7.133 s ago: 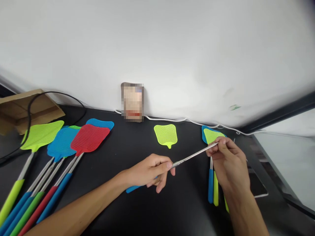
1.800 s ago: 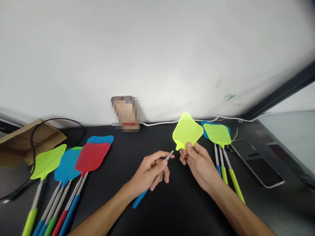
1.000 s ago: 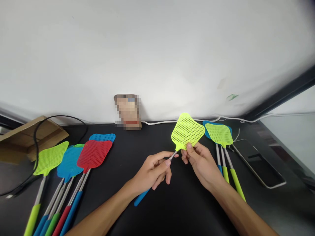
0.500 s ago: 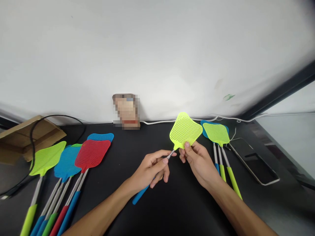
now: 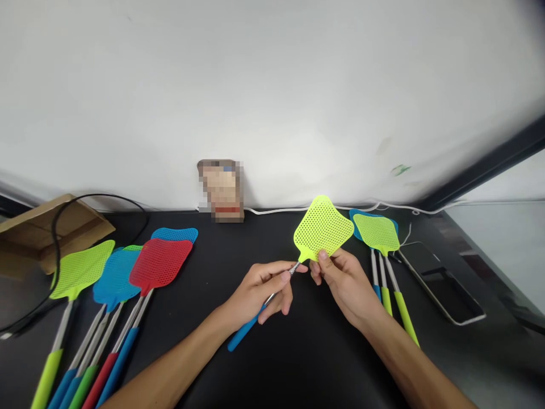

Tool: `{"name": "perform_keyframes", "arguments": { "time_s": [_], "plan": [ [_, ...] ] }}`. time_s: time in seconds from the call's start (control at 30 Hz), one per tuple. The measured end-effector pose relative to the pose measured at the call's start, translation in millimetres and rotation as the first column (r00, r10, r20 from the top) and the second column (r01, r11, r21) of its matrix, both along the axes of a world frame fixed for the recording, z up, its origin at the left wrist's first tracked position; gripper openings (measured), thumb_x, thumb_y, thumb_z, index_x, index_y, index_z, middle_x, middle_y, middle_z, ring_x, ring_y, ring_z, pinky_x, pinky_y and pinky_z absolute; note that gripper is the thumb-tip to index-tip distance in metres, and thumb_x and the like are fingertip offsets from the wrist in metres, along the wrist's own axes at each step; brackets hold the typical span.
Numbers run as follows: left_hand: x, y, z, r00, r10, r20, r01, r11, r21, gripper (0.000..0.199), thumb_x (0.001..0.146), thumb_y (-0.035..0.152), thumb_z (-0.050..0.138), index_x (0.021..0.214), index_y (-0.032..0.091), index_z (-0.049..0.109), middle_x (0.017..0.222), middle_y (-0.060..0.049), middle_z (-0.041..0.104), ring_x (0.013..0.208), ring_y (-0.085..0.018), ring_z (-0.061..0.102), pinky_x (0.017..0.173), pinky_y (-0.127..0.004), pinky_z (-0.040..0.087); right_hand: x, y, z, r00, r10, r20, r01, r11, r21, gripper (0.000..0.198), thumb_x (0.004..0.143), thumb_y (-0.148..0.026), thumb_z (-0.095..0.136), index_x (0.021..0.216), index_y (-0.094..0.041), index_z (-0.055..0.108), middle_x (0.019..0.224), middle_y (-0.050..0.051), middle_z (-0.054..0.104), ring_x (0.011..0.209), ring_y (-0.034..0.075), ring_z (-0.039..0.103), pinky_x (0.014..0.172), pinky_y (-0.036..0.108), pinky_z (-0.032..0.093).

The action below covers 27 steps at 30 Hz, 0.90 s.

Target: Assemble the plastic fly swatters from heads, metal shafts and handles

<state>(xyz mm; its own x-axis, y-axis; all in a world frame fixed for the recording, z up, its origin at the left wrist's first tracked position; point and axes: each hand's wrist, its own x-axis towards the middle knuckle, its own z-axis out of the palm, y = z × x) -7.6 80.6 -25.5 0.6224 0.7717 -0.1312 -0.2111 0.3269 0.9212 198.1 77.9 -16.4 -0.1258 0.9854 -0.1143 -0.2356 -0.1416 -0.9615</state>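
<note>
Between my hands is a fly swatter (image 5: 324, 228) with a yellow-green perforated head, a metal shaft and a blue handle, held above the black table. My left hand (image 5: 266, 292) pinches the shaft just below the head, between thumb and forefinger; its other fingers are loosely curled and the blue handle sticks out beneath. With thumb on top, my right hand (image 5: 343, 278) grips the lower edge of the swatter's head. To the right lie several more fly swatters (image 5: 377, 232), yellow-green over blue. On the left rests a group with a red swatter (image 5: 159, 262) uppermost.
A cardboard box (image 5: 55, 230) with a black cable (image 5: 55, 227) across it stands at the back left. A blurred-out phone-like object (image 5: 221, 193) leans on the white wall. At the right lies a dark phone (image 5: 443, 284), near a white cord (image 5: 276, 211) along the wall.
The held swatter has turned slightly, and more of its shaft shows below my left hand. Both hands keep their grip. The whole view has shifted a little.
</note>
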Motion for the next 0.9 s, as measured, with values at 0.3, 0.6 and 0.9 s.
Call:
{"name": "perform_keyframes", "arguments": {
  "time_s": [0.3,0.6,0.9],
  "plan": [
    [-2.0,0.4,0.6,0.997,0.033,-0.065,-0.033,0.999,0.002,0.045,0.100,0.043,0.054,0.131,0.012,0.066,0.057,0.002,0.061,0.031,-0.004,0.044,0.042,-0.019,0.035,-3.0,-3.3,-2.8,0.995,-0.038,0.088,0.033,0.998,0.052,0.031,0.094,-0.045,0.066,0.074,-0.022,0.062,0.070,0.000,0.054,0.066,0.016,0.048,0.064,0.032,0.039],
    [0.4,-3.8,4.9,0.985,0.012,-0.172,-0.004,0.999,0.051,0.047,0.101,0.048,0.051,0.128,0.012,0.068,0.058,0.005,0.056,0.031,-0.003,0.041,0.037,-0.018,0.026,-9.6,-13.9,10.6,0.899,-0.223,0.378,0.154,0.967,0.204,0.045,0.093,-0.043,0.065,0.056,-0.022,0.052,0.055,-0.001,0.048,0.054,0.015,0.042,0.054,0.031,0.033],
    [-2.2,1.4,4.3,0.922,0.048,0.385,0.073,0.953,-0.294,0.026,0.103,0.034,0.049,0.109,0.014,0.065,0.053,0.009,0.045,0.026,-0.001,0.024,0.036,-0.018,0.027,-10.2,-11.2,3.3,0.996,0.084,-0.021,-0.082,0.992,0.095,0.043,0.097,-0.060,0.051,0.096,-0.022,0.070,0.077,0.004,0.058,0.067,0.019,0.052,0.059,0.033,0.041]
  ]
}}
